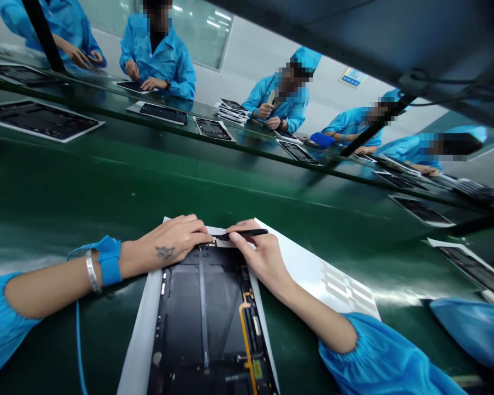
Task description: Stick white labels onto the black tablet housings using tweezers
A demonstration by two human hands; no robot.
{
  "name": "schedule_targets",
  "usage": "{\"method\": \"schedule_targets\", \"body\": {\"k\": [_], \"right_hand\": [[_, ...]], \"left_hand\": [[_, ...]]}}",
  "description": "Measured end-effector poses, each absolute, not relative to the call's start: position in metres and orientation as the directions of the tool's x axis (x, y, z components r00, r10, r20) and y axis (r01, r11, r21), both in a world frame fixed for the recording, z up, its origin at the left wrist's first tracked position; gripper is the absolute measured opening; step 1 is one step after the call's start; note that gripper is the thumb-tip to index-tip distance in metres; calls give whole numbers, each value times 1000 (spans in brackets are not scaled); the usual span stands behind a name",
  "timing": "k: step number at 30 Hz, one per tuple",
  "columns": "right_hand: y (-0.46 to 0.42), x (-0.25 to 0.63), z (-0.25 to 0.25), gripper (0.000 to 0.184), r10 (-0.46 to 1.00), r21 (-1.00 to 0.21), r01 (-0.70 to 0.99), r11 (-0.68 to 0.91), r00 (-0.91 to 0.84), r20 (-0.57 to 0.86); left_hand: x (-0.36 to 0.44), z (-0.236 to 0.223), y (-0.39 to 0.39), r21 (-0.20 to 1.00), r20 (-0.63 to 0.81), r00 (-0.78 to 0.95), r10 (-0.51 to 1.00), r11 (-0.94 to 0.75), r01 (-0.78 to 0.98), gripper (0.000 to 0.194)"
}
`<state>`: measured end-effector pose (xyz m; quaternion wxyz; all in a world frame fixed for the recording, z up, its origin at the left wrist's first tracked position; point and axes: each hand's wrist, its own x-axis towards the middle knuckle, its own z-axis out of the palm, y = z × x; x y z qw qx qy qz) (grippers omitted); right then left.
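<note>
An opened tablet (222, 307) lies in front of me, its dark inside showing a grey ribbon cable down the middle and an orange flex cable (247, 334) on the right. My right hand (267, 266) is closed around slim black tweezers (249, 233), whose tip points left at the tablet's far edge. Close to that tip, my left hand (179, 241) rests on the far left corner with fingers bent and pressed together. Whatever its fingertips pinch is too small to make out. A blue wrist strap (110, 260) circles my left wrist.
White sheets (300, 258) lie under and beside the tablet on the green bench (66, 181). Beyond, a raised shelf and belt carry several opened tablets (41, 118). Co-workers in blue smocks (158, 55) sit opposite. Another blue sleeve (473, 326) shows at right.
</note>
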<state>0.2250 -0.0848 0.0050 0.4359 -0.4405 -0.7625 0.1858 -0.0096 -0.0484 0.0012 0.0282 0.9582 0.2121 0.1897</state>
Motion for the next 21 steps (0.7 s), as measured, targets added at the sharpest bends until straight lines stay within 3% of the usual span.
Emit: {"method": "schedule_targets", "body": {"k": [7, 11, 16, 21], "right_hand": [[-85, 225, 6, 18, 749, -558, 506, 658, -359, 557], [-86, 225, 5, 21, 746, -553, 511, 658, -343, 571], [-86, 223, 5, 25, 791, -604, 517, 606, -314, 525], [-86, 229, 14, 34, 897, -768, 465, 441, -249, 365]], "left_hand": [[-10, -1, -47, 126, 344, 841, 418, -908, 400, 34], [-11, -2, -48, 128, 325, 836, 442, -896, 424, 34], [-9, 1, -47, 110, 301, 850, 431, -902, 418, 35], [-8, 4, -50, 66, 291, 858, 424, -903, 424, 31]]}}
